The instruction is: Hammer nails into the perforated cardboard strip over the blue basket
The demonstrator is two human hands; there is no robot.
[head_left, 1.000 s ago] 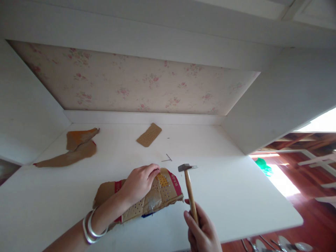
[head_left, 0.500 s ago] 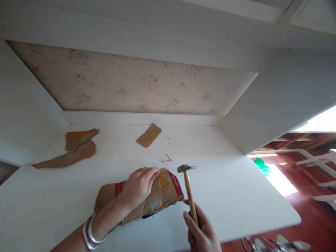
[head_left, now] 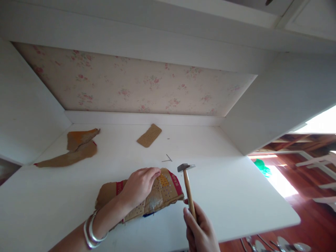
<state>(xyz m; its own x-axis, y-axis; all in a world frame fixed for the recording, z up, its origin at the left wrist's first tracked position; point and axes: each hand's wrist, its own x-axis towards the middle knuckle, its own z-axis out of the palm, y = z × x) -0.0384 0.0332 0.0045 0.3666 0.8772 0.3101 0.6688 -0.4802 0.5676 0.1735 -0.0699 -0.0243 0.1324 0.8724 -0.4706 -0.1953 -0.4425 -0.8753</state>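
Note:
My left hand (head_left: 138, 186) rests on a torn piece of brown cardboard (head_left: 162, 193) with red print and many small holes; its fingertips are pinched together at the cardboard's upper edge, on something too small to make out. My right hand (head_left: 201, 232) grips the wooden handle of a small hammer (head_left: 187, 185), whose metal head is raised just right of the cardboard. Two loose nails (head_left: 167, 159) lie on the white tabletop (head_left: 236, 189) just beyond the cardboard.
A small perforated brown rectangle (head_left: 149, 135) lies near the back. Torn brown cardboard scraps (head_left: 73, 148) lie at the far left. White side panels and a floral back wall (head_left: 136, 84) enclose the tabletop. Beyond the right edge is red floor with metal utensils (head_left: 278, 243).
Nearly nothing has moved; the hammer head has drifted slightly left and my right hand sits a little lower in the frame.

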